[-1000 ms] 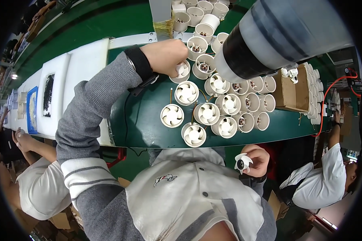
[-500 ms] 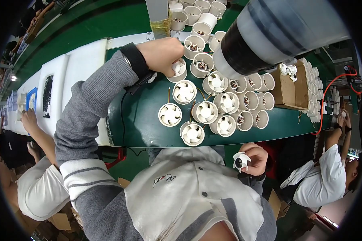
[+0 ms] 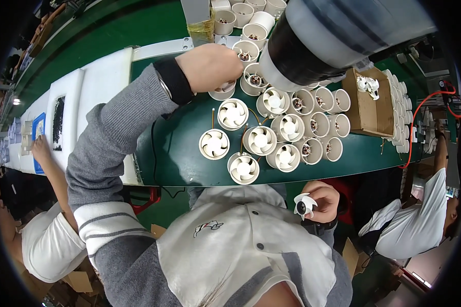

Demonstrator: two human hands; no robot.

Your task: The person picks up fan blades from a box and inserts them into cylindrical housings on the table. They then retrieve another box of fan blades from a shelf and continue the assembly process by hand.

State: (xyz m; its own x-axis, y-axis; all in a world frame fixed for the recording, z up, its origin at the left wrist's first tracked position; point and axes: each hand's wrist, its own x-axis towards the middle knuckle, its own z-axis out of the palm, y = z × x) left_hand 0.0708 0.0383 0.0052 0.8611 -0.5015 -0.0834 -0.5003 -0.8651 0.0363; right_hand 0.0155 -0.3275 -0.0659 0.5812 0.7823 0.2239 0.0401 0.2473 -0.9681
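My left hand [image 3: 210, 67] reaches to the far side of the bench with its fingers bent down over a white round fan housing [image 3: 223, 94]; the fingertips and whatever they grip are mostly hidden. My right hand [image 3: 323, 201] is low, in front of the bench edge, pinching a white fan impeller [image 3: 303, 205] whose dark hub opening shows. On the bench between them stand several housings with white impellers inside, such as this fitted fan [image 3: 242, 169]. To their right, open housings [image 3: 307, 150] show copper-coloured motor windings.
A large translucent cylinder with a black band [image 3: 297, 51] juts over the back right. A cardboard box [image 3: 366, 110] holds white impellers, with stacked housings [image 3: 400, 112] beside it. White foam slabs [image 3: 105, 107] lie left. Co-workers sit on both sides; an orange hose [image 3: 417, 123] hangs right.
My left hand has shifted slightly right and covers more of the housing below it. The right hand keeps the impeller in nearly the same place. The co-worker at left has moved a hand.
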